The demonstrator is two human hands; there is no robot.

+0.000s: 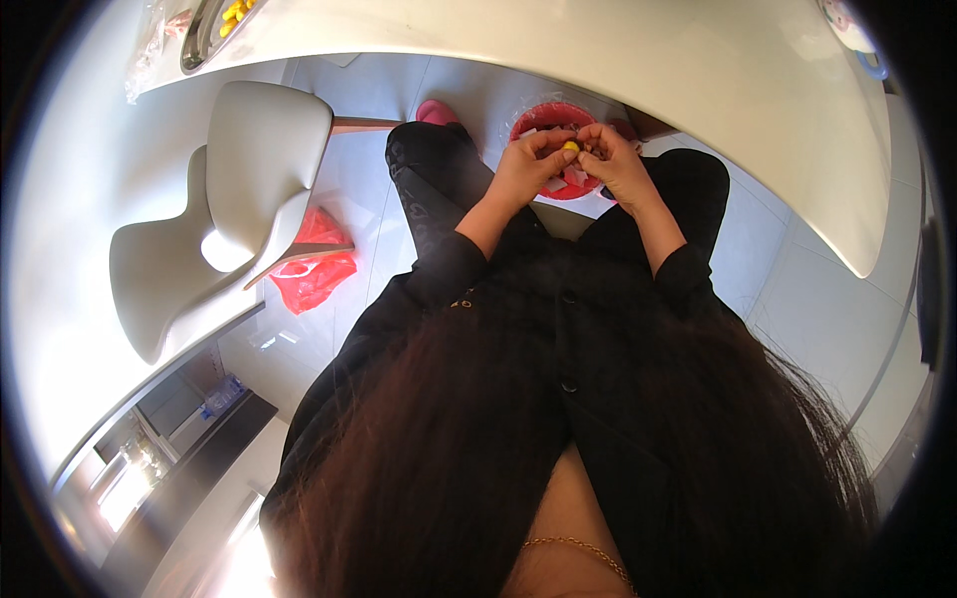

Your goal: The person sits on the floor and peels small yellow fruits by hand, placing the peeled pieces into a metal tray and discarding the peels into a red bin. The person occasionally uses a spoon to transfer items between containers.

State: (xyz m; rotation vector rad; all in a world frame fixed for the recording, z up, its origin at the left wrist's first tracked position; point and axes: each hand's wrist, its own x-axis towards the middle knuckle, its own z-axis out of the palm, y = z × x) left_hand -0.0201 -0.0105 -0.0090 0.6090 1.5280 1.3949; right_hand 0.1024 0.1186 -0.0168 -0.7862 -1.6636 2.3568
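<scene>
Between the fingertips of my left hand [523, 166] is a small, rounded yellow piece [571, 146], which looks like a peeled nut kernel. My right hand [620, 168] meets it from the other side, thumb and fingers pinched at its edge, where something brown shows. Both hands are held above a red bin [542, 113] lined with a clear plastic bag. Brown scraps and crumpled pale and pink pieces [574, 176] lie inside the bin, partly hidden by my hands.
A white table [523, 26] curves across the front. On its left are a metal tray [196, 54] with several yellow pieces and a clear plastic bag [146, 56]. A cup [848, 28] stands far right. Pale chairs [262, 142] and a red plastic bag [318, 273] are at the left.
</scene>
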